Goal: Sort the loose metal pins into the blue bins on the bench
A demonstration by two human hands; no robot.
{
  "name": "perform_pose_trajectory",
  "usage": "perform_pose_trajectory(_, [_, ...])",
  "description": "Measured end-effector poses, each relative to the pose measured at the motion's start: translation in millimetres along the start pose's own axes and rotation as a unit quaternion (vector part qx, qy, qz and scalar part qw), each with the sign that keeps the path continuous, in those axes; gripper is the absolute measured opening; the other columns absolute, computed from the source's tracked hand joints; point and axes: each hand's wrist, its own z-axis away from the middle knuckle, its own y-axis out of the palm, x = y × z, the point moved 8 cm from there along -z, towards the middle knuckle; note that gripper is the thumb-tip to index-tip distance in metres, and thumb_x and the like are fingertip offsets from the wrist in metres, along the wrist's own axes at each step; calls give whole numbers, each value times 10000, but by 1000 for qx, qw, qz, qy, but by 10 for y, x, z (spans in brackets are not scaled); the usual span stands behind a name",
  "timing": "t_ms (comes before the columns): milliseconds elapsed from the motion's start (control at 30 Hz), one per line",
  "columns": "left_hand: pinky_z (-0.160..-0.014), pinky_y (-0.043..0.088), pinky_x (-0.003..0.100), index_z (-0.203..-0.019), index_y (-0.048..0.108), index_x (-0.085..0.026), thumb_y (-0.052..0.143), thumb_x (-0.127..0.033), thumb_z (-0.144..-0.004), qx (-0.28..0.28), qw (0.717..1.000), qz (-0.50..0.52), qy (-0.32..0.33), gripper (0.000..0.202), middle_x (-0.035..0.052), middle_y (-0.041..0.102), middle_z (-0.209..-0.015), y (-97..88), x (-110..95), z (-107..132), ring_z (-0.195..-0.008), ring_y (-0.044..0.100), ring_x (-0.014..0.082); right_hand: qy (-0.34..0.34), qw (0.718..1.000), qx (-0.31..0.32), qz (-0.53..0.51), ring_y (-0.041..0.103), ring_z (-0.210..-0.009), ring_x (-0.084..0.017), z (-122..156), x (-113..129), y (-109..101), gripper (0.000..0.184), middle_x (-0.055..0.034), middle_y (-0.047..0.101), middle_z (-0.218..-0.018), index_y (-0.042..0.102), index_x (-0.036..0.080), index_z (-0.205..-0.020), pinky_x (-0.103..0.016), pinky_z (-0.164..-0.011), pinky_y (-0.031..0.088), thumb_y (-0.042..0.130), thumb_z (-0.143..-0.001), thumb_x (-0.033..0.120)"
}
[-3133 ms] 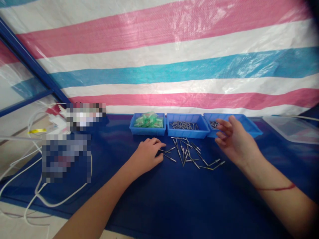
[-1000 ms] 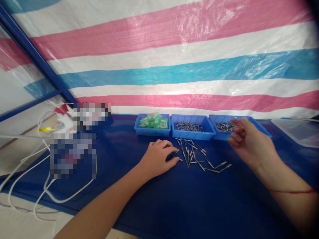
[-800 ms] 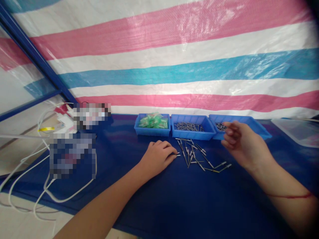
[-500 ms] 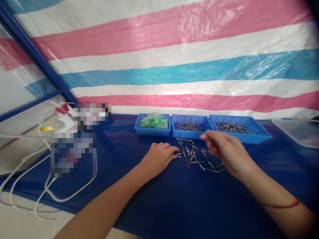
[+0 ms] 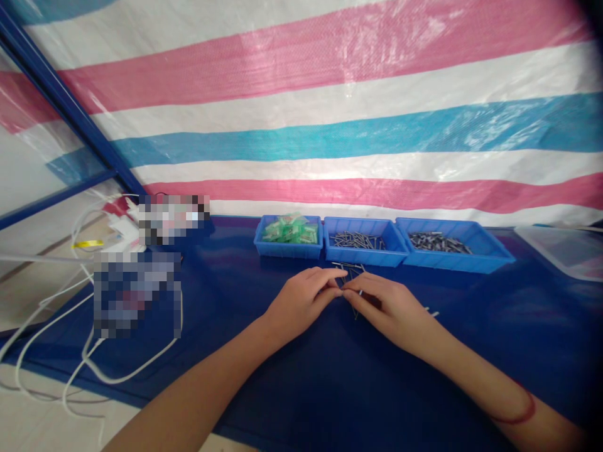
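Observation:
Over a loose pile of thin metal blind rivets (image 5: 349, 266) on the blue table, my two hands meet fingertip to fingertip. My left hand (image 5: 306, 295) is closed in a pinch, and the ends of rivets showed between its fingers a moment ago. My right hand (image 5: 389, 304) also pinches, thumb and forefinger against the left fingertips. What lies in the right fingers is too small and hidden to make out. Both hands cover most of the pile; a few rivet ends (image 5: 431, 312) show beyond the right wrist.
Behind the hands stand a blue bin of green packets (image 5: 289, 250), a middle blue bin of rivets (image 5: 360, 256) and a right blue bin of small metal parts (image 5: 492, 254). A clear plastic lid or tray (image 5: 549, 254) lies far right. White cables (image 5: 127, 378) loop at left.
My right hand has come left and down from in front of the bins to join my left hand. The left hand has shifted slightly, its forefinger reaching further over the pile.

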Motion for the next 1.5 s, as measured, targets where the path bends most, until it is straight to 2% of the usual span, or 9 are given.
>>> perform_pose_trajectory(100, [-820,475,264,-1134,603,-194,582,-242,-870,-47,995,73,-40,269,25,676,-917,-45,37,8,-846,621,147,8,1000,13,-18,577,-743,-163,8,-1,26,228,-35,638,-821,642,200,-818,-299,-683,426,459,-919,289])
perform_pose_trajectory(233, [-742,490,240,-1124,590,-183,637,-294,-826,-100,970,196,-103,322,27,666,-925,-59,154,37,-818,629,143,59,993,-1,-102,570,-702,-163,12,-91,27,229,-27,647,-796,657,204,-873,-291,-642,427,489,-904,356])
perform_pose_trajectory(400, [-724,465,220,-862,634,-146,614,-328,-839,-95,955,240,-145,184,19,658,-822,-43,207,43,-773,606,127,96,981,-20,-168,563,-706,-171,13,-146,18,273,-40,659,-800,676,192,-873,-296,-652,432,521,-878,418])
perform_pose_trajectory(600, [-721,471,216,-872,617,-147,589,-314,-853,-88,948,273,-139,171,16,660,-819,-48,151,28,-764,611,123,110,970,-8,-216,455,-561,-118,21,-120,62,286,0,563,-656,672,179,-918,-253,-504,348,540,-862,426])
perform_pose_trajectory(767, [-709,479,232,-887,631,-154,583,-299,-846,-88,965,213,-124,158,29,661,-838,-64,121,37,-763,606,135,123,963,-6,-239,397,-513,-99,29,-157,103,273,24,499,-605,657,180,-904,-242,-468,296,548,-856,425])
perform_pose_trajectory(967, [-730,477,231,-883,621,-151,560,-280,-860,-93,978,159,-97,144,42,654,-895,-119,77,31,-790,599,133,99,970,-90,-205,505,-582,-131,51,-132,-87,206,0,571,-659,641,192,-866,-263,-545,405,599,-834,391])
perform_pose_trajectory(1133, [-721,465,229,-924,596,-153,515,-309,-899,-49,986,134,-90,177,44,632,-909,-57,75,26,-798,585,132,78,974,-146,-156,499,-563,-120,95,-25,-260,150,-6,579,-690,633,201,-847,-257,-507,399,608,-833,348])
perform_pose_trajectory(1333, [-768,446,248,-938,581,-156,440,-321,-945,0,997,67,-34,217,51,609,-923,6,8,10,-841,567,142,-2,989,-144,-44,521,-606,-128,118,194,-345,92,-32,609,-781,627,217,-822,-267,-525,407,563,-863,270])
perform_pose_trajectory(1500, [-831,437,262,-912,586,-151,399,-298,-964,22,999,47,15,244,69,601,-932,29,-108,-2,-899,566,156,-52,989,-139,23,490,-616,-131,134,352,-369,153,-31,569,-742,585,209,-726,-283,-573,395,548,-868,250])
